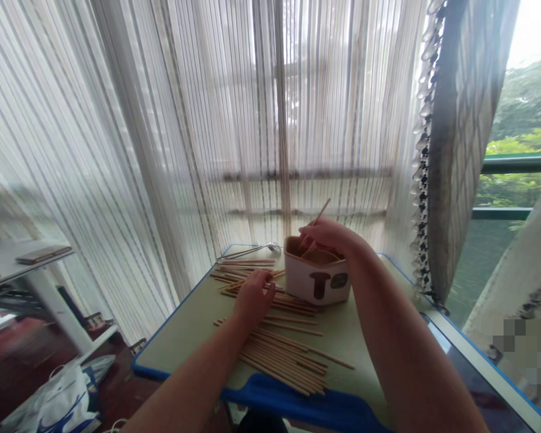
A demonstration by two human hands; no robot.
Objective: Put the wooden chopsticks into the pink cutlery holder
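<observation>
My right hand point(327, 234) is closed around a thin wooden chopstick point(322, 210), which stands at a slant above the white box point(302, 282). This box has a brown inside and a dark mushroom-like print, and a brown rounded piece point(320, 257) shows inside it. To the left of the box, my left hand point(256, 293) lies low with curled fingers on chopsticks point(279, 274), whose pale ends stick out beside the fingers. Many more chopsticks point(284, 358) are spread in rows across the table, some brown and some lighter. My left forearm covers part of them.
The small table point(189, 337) has a blue edge. Metal utensils point(270, 247) lie at its back left corner. Striped sheer curtains point(207, 120) hang behind. A white desk point(31, 264) stands at left, with a plastic bag point(67, 397) on the floor. A dark glossy panel point(460, 361) is at right.
</observation>
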